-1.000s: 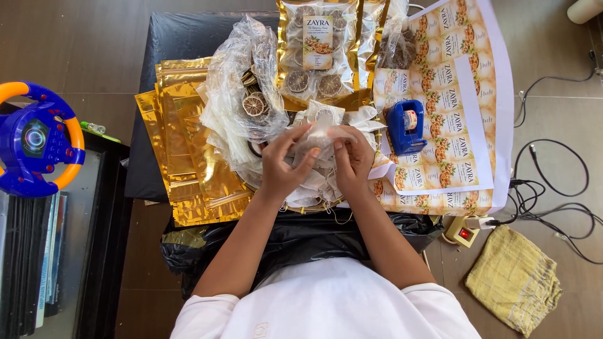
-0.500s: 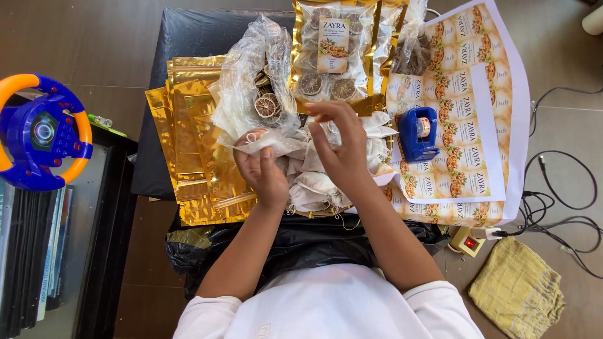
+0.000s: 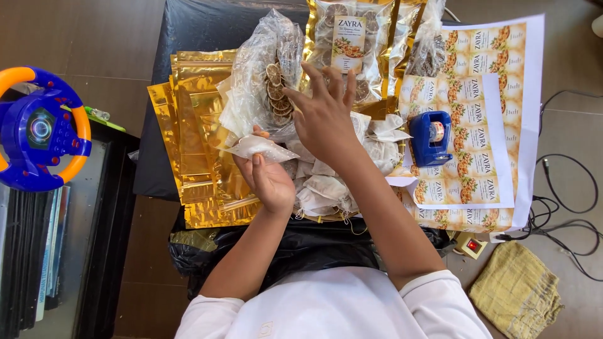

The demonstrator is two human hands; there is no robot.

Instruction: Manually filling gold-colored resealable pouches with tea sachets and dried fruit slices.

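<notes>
The tabletop (image 3: 188,37) is draped in black sheeting and stands on a brown tiled floor (image 3: 88,31). White label sheets (image 3: 496,125) printed in orange cover its right side. A fanned stack of glossy gold foil pouches (image 3: 195,144) lies at left. A crinkled clear bag of dried citrus slices (image 3: 270,81) sits centre. A blue tape dispenser (image 3: 430,138) rests on the sheets. The left hand (image 3: 267,179) grasps a small white sachet (image 3: 257,147) above a heap of similar sachets (image 3: 333,182). The right hand (image 3: 323,110) is spread, released, over the clear bag.
</notes>
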